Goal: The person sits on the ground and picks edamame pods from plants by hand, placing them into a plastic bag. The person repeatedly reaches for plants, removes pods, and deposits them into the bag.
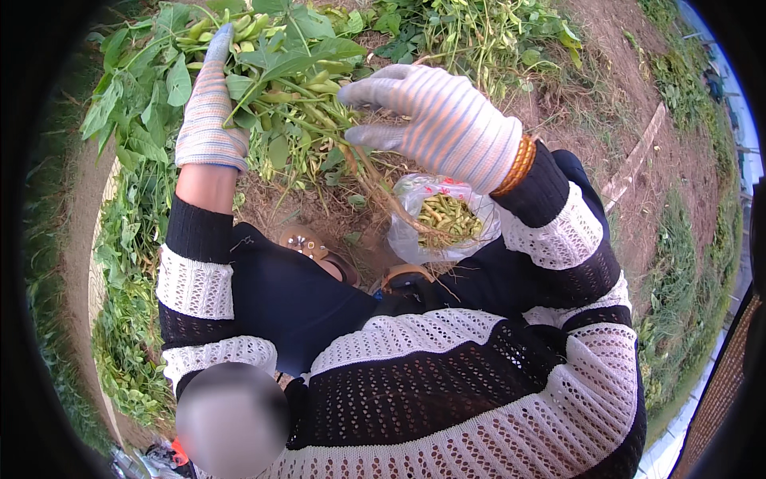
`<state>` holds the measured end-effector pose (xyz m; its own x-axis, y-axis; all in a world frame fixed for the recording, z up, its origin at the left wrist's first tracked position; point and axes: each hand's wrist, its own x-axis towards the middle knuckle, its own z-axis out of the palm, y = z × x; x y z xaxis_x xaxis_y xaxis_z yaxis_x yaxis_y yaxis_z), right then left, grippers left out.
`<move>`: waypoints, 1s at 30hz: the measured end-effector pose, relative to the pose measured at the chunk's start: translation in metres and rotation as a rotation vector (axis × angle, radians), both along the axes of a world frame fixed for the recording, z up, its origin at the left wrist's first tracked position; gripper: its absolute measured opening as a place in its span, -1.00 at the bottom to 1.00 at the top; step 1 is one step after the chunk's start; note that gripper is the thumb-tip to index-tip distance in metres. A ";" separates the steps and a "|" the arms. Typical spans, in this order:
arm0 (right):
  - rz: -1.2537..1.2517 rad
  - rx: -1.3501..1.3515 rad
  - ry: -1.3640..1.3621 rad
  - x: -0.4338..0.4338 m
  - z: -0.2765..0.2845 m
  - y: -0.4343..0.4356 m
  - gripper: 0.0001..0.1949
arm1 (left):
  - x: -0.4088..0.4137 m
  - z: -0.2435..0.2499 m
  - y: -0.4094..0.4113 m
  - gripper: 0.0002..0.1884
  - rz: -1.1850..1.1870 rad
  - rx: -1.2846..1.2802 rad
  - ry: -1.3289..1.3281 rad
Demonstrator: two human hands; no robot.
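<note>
My left hand (209, 120), in a striped knit glove with a grey coating, holds an uprooted soybean plant (281, 99) among its leaves and pods; the plant hides part of the fingers. Green pods (248, 30) hang in clusters beside the fingertip. My right hand (455, 123), gloved alike, hovers by the stem with thumb and fingers apart and nothing visible between them. From the plant, a bare brown stem (374, 179) slants down to thin roots over a white plastic bag (410, 230). Inside the open bag lies a heap of picked soybean pods (452, 218).
More soybean plants (473, 30) are piled on the ground ahead, and others (128, 335) lie along the left. My sandalled foot (305, 242) is beside the bag. A pale strip (634, 155) crosses the soil at right, with grass (682, 311) beyond.
</note>
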<state>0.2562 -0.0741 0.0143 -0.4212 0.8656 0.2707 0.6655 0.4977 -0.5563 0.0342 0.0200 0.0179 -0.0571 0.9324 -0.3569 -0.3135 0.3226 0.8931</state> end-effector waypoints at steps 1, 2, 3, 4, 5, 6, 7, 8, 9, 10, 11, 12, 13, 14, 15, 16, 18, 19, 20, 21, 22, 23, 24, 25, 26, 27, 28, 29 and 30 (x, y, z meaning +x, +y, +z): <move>0.050 0.079 -0.113 -0.006 -0.005 0.004 -0.59 | 0.003 -0.001 -0.002 -0.47 -0.010 -0.005 -0.007; 0.096 0.066 -0.140 -0.011 -0.010 0.007 -0.55 | 0.005 -0.002 -0.003 -0.47 -0.024 -0.004 -0.005; 0.122 0.112 -0.136 -0.013 -0.013 0.008 -0.55 | 0.006 -0.004 -0.006 -0.47 -0.065 0.018 -0.008; 0.129 0.105 -0.178 -0.015 -0.015 0.009 -0.54 | 0.008 -0.005 -0.006 -0.46 -0.079 -0.010 -0.018; 0.133 0.084 -0.241 -0.016 -0.015 0.010 -0.54 | 0.009 -0.006 -0.006 -0.46 -0.087 -0.017 -0.017; 0.152 0.097 -0.235 -0.017 -0.015 0.010 -0.53 | 0.010 -0.007 -0.006 -0.46 -0.110 -0.017 -0.014; 0.166 0.097 -0.251 -0.017 -0.014 0.011 -0.51 | 0.010 -0.009 -0.006 -0.46 -0.133 -0.016 -0.011; 0.179 0.098 -0.267 -0.018 -0.012 0.011 -0.49 | 0.011 -0.012 -0.008 -0.47 -0.133 -0.045 -0.005; 0.193 0.120 -0.267 -0.019 -0.011 0.012 -0.48 | 0.011 -0.014 -0.009 -0.46 -0.138 -0.050 -0.005; 0.188 0.147 -0.315 -0.021 -0.010 0.011 -0.45 | 0.011 -0.016 -0.010 -0.46 -0.143 -0.055 -0.003; 0.187 0.152 -0.355 -0.022 -0.009 0.011 -0.46 | 0.011 -0.019 -0.011 -0.45 -0.147 -0.062 -0.001; 0.191 0.193 -0.366 -0.023 -0.009 0.011 -0.47 | 0.009 -0.020 -0.011 -0.42 -0.160 -0.036 -0.004; 0.204 0.225 -0.382 -0.024 -0.009 0.011 -0.48 | 0.007 -0.021 -0.011 -0.42 -0.164 -0.042 -0.003; 0.195 0.256 -0.372 -0.024 -0.010 0.011 -0.50 | 0.006 -0.023 -0.010 -0.41 -0.167 -0.048 -0.002; 0.196 0.277 -0.367 -0.024 -0.012 0.010 -0.51 | 0.004 -0.024 -0.010 -0.41 -0.170 -0.054 -0.001; 0.194 0.283 -0.380 -0.023 -0.013 0.011 -0.53 | 0.003 -0.025 -0.009 -0.42 -0.163 -0.046 -0.016; 0.190 0.173 -0.235 -0.021 -0.017 0.010 -0.57 | 0.002 -0.026 -0.006 -0.42 -0.138 -0.062 -0.036; 0.171 0.096 -0.183 -0.021 -0.019 0.010 -0.62 | 0.002 -0.026 -0.004 -0.42 -0.126 -0.069 -0.047; 0.170 0.168 -0.222 -0.021 -0.022 0.009 -0.67 | 0.002 -0.025 -0.003 -0.43 -0.098 -0.087 -0.039; 0.118 0.151 -0.137 -0.021 -0.024 0.009 -0.69 | 0.003 -0.025 -0.002 -0.43 -0.091 -0.081 -0.039; 0.065 0.133 -0.051 -0.022 -0.027 0.009 -0.71 | 0.004 -0.024 -0.003 -0.43 -0.084 -0.075 -0.038; 0.019 0.102 0.035 -0.023 -0.030 0.010 -0.72 | 0.004 -0.023 -0.003 -0.43 -0.078 -0.070 -0.036; -0.061 0.216 -0.016 -0.023 -0.031 0.012 -0.78 | 0.006 -0.023 -0.004 -0.44 -0.049 -0.042 0.035; -0.111 0.181 0.077 -0.023 -0.033 0.014 -0.78 | 0.008 -0.023 -0.005 -0.43 -0.048 -0.053 0.035; -0.162 0.145 0.172 -0.025 -0.035 0.015 -0.79 | 0.010 -0.023 -0.006 -0.42 -0.049 -0.064 0.035; -0.215 0.108 0.265 -0.027 -0.037 0.017 -0.79 | 0.013 -0.024 -0.006 -0.41 -0.052 -0.075 0.036; -0.330 -0.156 0.399 -0.029 -0.038 0.017 -0.73 | 0.015 -0.024 -0.006 -0.38 -0.074 -0.103 0.040; -0.355 -0.226 0.498 -0.030 -0.039 0.017 -0.71 | 0.017 -0.025 -0.007 -0.38 -0.069 -0.055 0.023; -0.400 -0.332 0.558 -0.031 -0.039 0.017 -0.69 | 0.020 -0.026 -0.006 -0.37 -0.064 -0.007 0.006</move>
<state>0.2255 -0.0568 -0.0242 0.0643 0.9967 0.0502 0.3357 0.0258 -0.9416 0.0542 0.0136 -0.0077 0.0004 0.9316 -0.3634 -0.2865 0.3483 0.8925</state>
